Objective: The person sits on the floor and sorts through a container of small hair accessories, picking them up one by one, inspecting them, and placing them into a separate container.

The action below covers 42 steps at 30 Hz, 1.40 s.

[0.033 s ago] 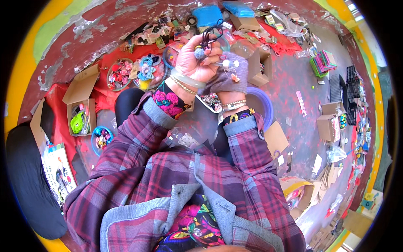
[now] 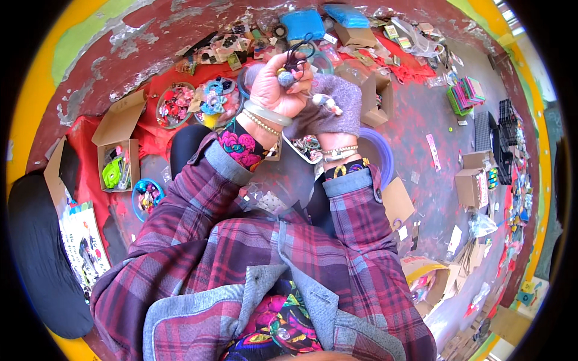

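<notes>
Near the hands (image 2: 274, 90), a white tray (image 2: 311, 161) holds small mixed trinkets (image 2: 307, 146).

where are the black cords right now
The black cords are near the head view's top centre, in the left hand, up and left of the fuzzy purple cloth.

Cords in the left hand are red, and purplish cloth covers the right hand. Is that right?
Not quite: the head view shows that the cords in the left hand are black, not red. The rest is right.
</notes>
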Available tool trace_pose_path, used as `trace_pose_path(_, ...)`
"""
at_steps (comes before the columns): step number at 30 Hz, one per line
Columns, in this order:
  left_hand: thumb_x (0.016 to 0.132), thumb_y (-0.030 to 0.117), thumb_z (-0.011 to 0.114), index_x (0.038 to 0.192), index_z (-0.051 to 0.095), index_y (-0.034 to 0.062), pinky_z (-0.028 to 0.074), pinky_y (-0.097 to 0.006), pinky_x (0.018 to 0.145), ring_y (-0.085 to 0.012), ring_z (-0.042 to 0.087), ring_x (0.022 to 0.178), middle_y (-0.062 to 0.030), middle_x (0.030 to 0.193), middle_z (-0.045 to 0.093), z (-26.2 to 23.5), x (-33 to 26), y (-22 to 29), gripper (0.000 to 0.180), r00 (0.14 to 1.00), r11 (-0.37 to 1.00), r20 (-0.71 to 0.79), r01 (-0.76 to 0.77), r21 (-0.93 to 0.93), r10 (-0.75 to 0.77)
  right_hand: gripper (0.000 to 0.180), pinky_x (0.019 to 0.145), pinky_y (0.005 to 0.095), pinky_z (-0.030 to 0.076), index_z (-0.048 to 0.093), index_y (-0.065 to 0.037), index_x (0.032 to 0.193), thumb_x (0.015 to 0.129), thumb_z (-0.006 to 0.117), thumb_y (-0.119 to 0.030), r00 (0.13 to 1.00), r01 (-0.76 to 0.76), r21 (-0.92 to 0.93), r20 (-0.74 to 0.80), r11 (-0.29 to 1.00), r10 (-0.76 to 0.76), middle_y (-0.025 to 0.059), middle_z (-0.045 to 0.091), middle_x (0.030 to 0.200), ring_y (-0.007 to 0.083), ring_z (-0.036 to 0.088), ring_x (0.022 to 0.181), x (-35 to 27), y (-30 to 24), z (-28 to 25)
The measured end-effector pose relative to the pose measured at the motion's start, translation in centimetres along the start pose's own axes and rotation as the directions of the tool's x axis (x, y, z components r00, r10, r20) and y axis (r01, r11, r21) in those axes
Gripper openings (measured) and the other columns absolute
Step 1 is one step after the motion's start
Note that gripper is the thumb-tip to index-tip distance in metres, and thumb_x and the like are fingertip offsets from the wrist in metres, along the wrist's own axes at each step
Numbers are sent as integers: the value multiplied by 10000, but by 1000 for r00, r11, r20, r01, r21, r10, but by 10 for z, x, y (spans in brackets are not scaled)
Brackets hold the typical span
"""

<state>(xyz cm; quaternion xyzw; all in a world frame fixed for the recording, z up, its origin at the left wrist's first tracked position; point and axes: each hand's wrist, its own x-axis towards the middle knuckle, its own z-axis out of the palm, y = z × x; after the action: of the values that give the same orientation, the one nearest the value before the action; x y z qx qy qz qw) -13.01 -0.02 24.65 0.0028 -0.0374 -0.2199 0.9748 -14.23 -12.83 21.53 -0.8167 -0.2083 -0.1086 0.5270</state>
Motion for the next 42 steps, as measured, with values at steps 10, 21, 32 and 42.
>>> trace_pose_path(10, 844, 194, 479, 835, 516, 32, 377, -226, 520, -149, 479, 659, -53, 752, 496, -55, -6, 28, 166, 898, 935, -268, -315, 161, 348, 145, 555, 269, 440, 542, -56, 824, 705, 462, -34, 990, -88, -97, 101, 991, 98, 73, 549, 786, 172, 546, 659, 7, -3, 46)
trace_pose_path(21, 872, 172, 434, 861, 512, -6, 445, -342, 698, -236, 508, 792, -120, 816, 525, -69, -3, 35, 195, 861, 894, -242, -435, 108, 448, 180, 670, 290, 411, 506, -8, 879, 870, 405, -156, 997, -76, -148, -29, 986, 72, 120, 545, 802, 176, 517, 742, 19, 14, 81)
trace_pose_path(32, 877, 164, 395, 854, 535, -12, 438, -352, 727, -242, 520, 801, -135, 880, 561, -54, -22, 34, 226, 939, 980, -285, -174, 93, 194, 223, 592, 243, 416, 545, -64, 884, 887, 408, -241, 846, -327, 815, 28, 478, 532, 10, 546, 809, 112, 498, 698, 27, 19, 69)
trace_pose_path(42, 893, 179, 354, 1000, 540, 31, 393, -375, 892, -237, 535, 956, -118, 991, 583, -80, -18, 31, 261, 910, 957, -299, -253, 143, 285, 237, 796, 322, 413, 557, -87, 1009, 790, 513, -166, 959, 278, -429, 66, 859, -277, 85, 557, 992, 225, 527, 888, 26, 0, 59)
